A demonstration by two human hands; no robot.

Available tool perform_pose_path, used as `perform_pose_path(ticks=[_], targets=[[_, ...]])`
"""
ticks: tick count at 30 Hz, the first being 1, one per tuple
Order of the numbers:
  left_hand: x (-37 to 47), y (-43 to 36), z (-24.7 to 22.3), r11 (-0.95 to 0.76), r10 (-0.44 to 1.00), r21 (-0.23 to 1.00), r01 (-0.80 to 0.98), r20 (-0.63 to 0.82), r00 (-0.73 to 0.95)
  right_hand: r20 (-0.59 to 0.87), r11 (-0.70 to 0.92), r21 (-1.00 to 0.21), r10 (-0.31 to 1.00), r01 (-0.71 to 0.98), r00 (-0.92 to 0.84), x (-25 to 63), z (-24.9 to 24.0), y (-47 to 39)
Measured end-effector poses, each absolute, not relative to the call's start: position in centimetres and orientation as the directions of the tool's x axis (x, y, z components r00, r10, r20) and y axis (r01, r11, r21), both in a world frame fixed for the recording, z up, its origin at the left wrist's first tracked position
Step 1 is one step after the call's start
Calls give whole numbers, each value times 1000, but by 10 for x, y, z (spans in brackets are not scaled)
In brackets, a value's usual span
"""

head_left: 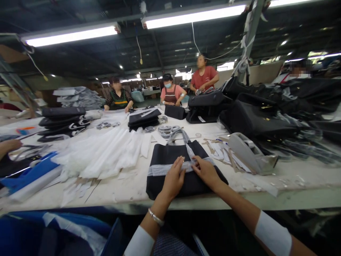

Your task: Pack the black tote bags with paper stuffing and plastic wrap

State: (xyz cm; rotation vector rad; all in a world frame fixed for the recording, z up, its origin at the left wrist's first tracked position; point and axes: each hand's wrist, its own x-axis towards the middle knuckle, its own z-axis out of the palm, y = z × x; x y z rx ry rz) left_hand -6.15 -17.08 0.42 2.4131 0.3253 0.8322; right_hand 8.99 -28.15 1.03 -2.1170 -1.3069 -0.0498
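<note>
Grip unclenched, the left hand (173,179) lies across the pale wrap (157,170) on the black bag (163,154), likely steadying it; whether the right hand (208,172) pinches the wrap, I cannot tell.

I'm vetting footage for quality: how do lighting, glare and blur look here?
Head view: tube lights burn out to white beneath a dim roof; pale glare shows on the plastic strip. Head view: left hand, right hand and bag are fairly clear, while the outer edges look smeared and stretched.
</note>
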Motion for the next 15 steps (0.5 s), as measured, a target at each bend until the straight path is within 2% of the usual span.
perform_pose_path(ticks=[3,6,9,12,15], targets=[[-83,-169,2,-955,251,254,156,401,881,382,-307,-446,785,841,488,90,9,-281],[-93,-169,-3,-971,241,84,226,358,902,387,-322,-386,794,865,468,89,11,-279],[-94,-169,-5,-966,254,48,253,347,903,392,-338,-317,804,886,447,89,14,-277],[-92,-168,-4,-963,270,75,260,328,905,375,-385,-248,808,889,455,89,19,-282],[-90,-167,-4,-964,264,102,244,322,909,348,-342,-266,838,901,421,94,29,-301]])
